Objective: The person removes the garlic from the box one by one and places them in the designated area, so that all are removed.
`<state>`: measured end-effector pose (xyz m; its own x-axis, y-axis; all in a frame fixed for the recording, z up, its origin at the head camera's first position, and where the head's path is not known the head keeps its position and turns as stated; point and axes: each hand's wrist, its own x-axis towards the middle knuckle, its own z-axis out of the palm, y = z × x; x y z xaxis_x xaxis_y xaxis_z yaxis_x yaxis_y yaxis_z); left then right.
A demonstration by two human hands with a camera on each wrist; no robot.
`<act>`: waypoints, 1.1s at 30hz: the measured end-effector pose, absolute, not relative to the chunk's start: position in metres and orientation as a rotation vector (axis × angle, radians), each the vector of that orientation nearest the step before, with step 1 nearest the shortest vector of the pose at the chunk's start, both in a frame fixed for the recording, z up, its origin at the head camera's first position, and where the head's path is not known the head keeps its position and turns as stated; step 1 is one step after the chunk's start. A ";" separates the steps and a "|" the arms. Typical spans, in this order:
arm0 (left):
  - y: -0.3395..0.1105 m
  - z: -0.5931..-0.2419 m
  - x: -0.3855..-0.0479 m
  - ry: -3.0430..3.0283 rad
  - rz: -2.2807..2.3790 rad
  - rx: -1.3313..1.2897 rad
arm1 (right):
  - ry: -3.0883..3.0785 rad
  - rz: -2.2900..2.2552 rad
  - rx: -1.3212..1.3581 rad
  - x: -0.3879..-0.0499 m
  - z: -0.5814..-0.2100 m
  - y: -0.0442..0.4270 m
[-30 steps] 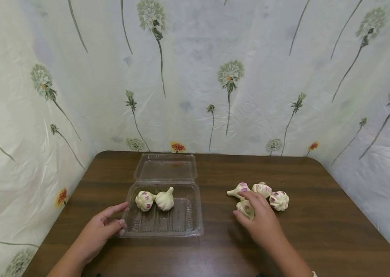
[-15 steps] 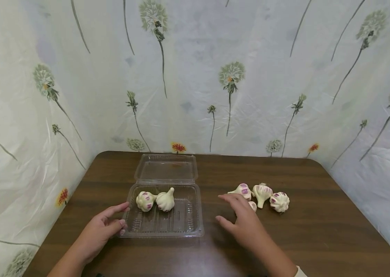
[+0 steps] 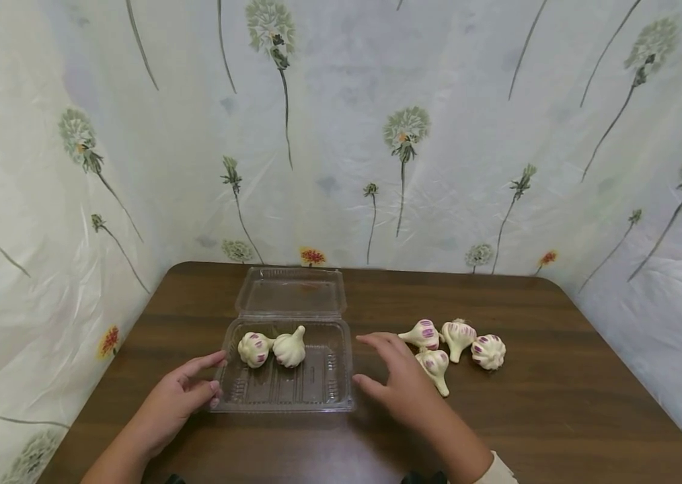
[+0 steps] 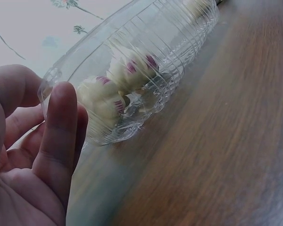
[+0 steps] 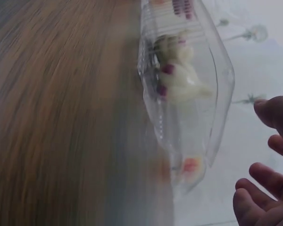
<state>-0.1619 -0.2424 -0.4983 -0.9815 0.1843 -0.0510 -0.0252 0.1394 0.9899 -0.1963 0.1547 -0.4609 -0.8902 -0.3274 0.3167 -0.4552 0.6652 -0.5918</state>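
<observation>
A clear plastic clamshell container (image 3: 341, 403) lies on the table with its lid (image 3: 289, 296) folded back. Two garlic bulbs, one purple-streaked (image 3: 253, 349) and one plain white (image 3: 289, 347), sit in its left half. My left hand (image 3: 174, 403) pinches the container's left rim; in the left wrist view, thumb (image 4: 59, 136) and fingers meet at the rim. Near the right rim my right hand (image 3: 404, 383) holds nothing, its thumb and fingers spread apart. Whether it touches the rim cannot be told in the head view; the right wrist view shows a gap.
Right of my right hand lie several more garlic bulbs: one at the left (image 3: 422, 334), one at the back (image 3: 458, 338), one at the right (image 3: 489, 352) and one in front (image 3: 434, 368). A floral curtain (image 3: 329, 134) surrounds the brown table (image 3: 547, 403).
My right hand has let go of the front garlic bulb and moved left, from the bulbs to the container's right rim. The left hand has stayed at the left rim.
</observation>
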 end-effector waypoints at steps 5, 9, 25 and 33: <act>-0.243 -0.498 -0.161 2.252 1.958 0.164 | -2.713 1.062 0.667 -0.199 -0.460 0.143; -0.243 -0.498 -0.160 2.257 1.963 0.177 | -2.710 1.075 0.672 -0.200 -0.456 0.134; -0.243 -0.498 -0.161 2.238 1.965 0.195 | -2.771 1.105 0.747 -0.206 -0.449 0.107; -0.243 -0.499 -0.162 2.229 1.971 0.192 | -2.821 1.139 0.738 -0.214 -0.447 0.094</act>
<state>-0.1624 -0.2429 -0.4991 -0.9790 0.2010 -0.0349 -0.0100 0.1236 0.9923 -0.2136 0.0941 -0.4470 -0.8888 -0.4208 0.1819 -0.4291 0.6240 -0.6531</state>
